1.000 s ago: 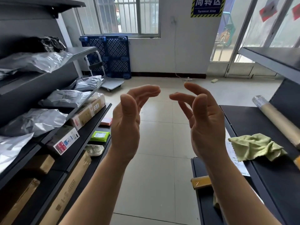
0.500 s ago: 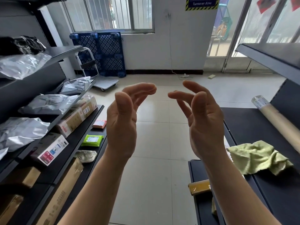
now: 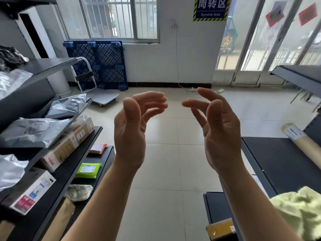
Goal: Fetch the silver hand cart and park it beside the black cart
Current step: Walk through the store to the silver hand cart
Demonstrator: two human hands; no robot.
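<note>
Head view: left hand (image 3: 130,134) and right hand (image 3: 220,134) are spread, empty; the silver hand cart (image 3: 102,98) sits well beyond the left fingers, so shelf corners could snag it; black cart unseen.

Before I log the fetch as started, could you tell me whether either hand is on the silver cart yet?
No, both hands are raised empty in the aisle, while the silver cart stands apart by the far wall.
</note>
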